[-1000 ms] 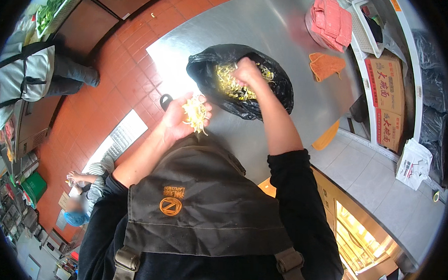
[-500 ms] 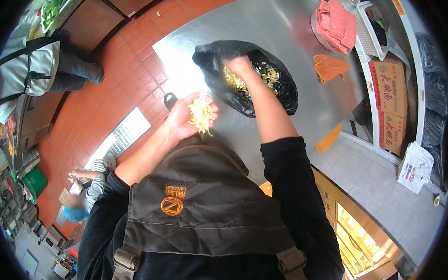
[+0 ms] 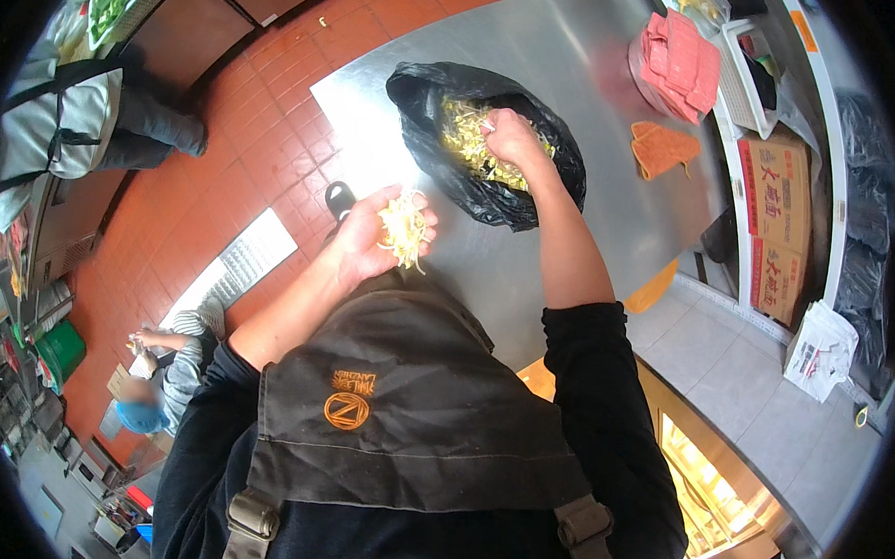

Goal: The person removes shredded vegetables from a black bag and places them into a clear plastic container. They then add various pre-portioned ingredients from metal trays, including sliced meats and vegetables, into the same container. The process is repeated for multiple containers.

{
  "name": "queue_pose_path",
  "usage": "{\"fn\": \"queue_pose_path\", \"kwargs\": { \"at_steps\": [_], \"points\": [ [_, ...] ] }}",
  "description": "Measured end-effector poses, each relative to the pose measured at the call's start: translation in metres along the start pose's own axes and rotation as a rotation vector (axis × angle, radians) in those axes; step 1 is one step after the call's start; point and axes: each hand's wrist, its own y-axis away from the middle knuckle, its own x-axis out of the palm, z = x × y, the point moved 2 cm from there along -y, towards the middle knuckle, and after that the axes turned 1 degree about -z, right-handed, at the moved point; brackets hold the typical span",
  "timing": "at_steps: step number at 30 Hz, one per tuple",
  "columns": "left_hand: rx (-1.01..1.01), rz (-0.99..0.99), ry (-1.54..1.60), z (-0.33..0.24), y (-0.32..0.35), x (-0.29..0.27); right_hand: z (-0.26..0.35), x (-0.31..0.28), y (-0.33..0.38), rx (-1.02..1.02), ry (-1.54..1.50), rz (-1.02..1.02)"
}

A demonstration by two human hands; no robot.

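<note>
A heap of pale bean sprouts (image 3: 404, 230) lies in my left hand (image 3: 365, 238), palm up and cupped around them, near the table edge. My right hand (image 3: 514, 140) is over the open mouth of a black plastic bag (image 3: 428, 164), its fingers curled together. Something pale shows at those fingertips, likely sprouts, though most of it is hidden by the hand. Loose bean sprouts with yellow heads (image 3: 466, 140) fill the bag around and below my right hand. The bag stands on the steel table (image 3: 376, 87), its rim spread and crumpled.
At the far right of the table are a bundle of pink cloths (image 3: 677, 65) and an orange cloth (image 3: 663, 151). Shelves there hold a white basket (image 3: 744, 83) and cardboard boxes (image 3: 775, 209). A black-handled thing (image 3: 339, 197) pokes out beside my left hand. Two people stand on the left.
My right hand has drawn back from deep in the bag and turned, its fingers now curled above the sprouts. The bag mouth has opened wider. My left hand has stayed nearly still.
</note>
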Motion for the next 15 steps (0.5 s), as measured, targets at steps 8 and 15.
{"fn": "queue_pose_path", "kwargs": {
  "at_steps": [8, 15],
  "points": [
    [0.006, -0.023, -0.020, 0.001, -0.001, 0.003, 0.036, 0.048, 0.006, -0.108, 0.086, -0.176],
    [-0.003, -0.011, 0.019, 0.001, 0.001, 0.001, 0.025, 0.028, 0.015, -0.062, 0.060, -0.204]
  ]
}}
